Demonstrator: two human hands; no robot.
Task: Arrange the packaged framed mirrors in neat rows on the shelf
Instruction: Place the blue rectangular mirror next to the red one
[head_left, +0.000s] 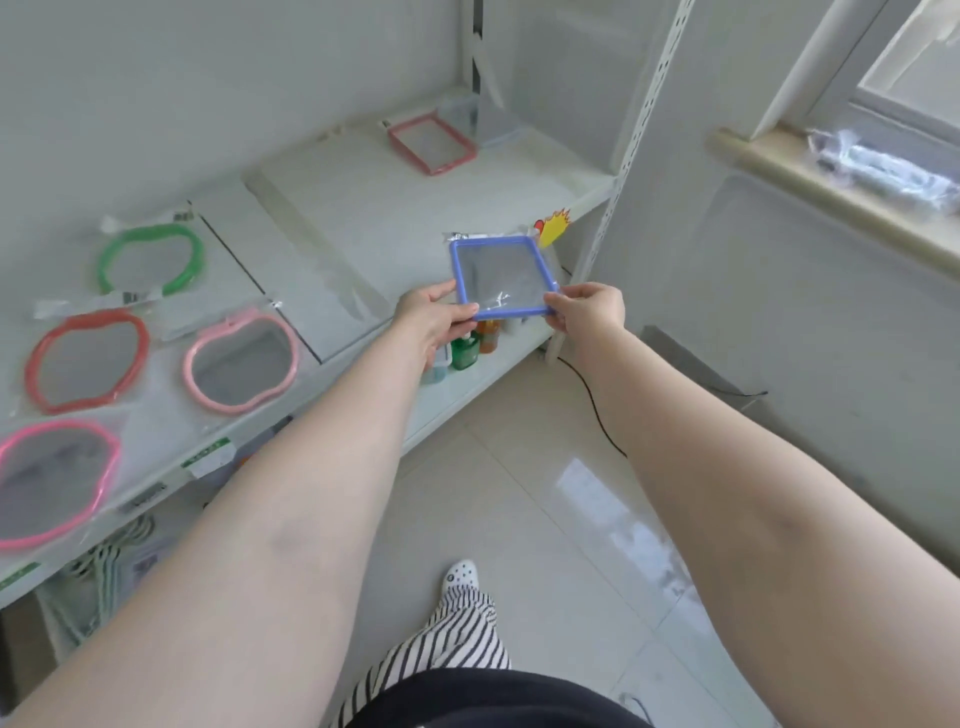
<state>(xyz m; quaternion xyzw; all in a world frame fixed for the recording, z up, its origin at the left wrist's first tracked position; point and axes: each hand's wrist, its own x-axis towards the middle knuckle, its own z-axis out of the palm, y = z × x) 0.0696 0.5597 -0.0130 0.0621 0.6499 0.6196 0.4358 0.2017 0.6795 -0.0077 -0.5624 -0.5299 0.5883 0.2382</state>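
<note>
Two hands hold one blue mirror (506, 278) at frame centre, above the front edge of the shelf (363, 208). The left hand (431, 322) pinches the near left corner of the blue frame, thumb on top. The right hand (587, 312) pinches the near right corner in the same way. The mirror is rectangular, wrapped in clear film, and is held nearly flat, clear of the shelf surface.

The shelf is a white metal board running from lower left to upper centre, backed by a white panel. Four apple-shaped mirrors in clear bags lie flat on its left part: a green mirror (150, 260) at the back, a red mirror (85, 358) and a light pink mirror (241, 361) side by side in front of it, and a bright pink mirror (54, 480) at the lower left edge of the frame. A red rectangular mirror (431, 143) lies at the far end, upper centre, with a clear-wrapped item just beside it on the right. Price labels (208, 457) are fitted along the front lip. A perforated white upright (639, 135) stands at the right end of the shelf.

Small bottles (465, 351) stand on a lower shelf, below the hands. The floor (545, 493) is pale glossy tile, crossed by a black cable (592, 405). A window sill (831, 197) occupies the upper right, with clear-wrapped goods on it. A striped trouser leg and white shoe (461, 574) show at bottom centre.
</note>
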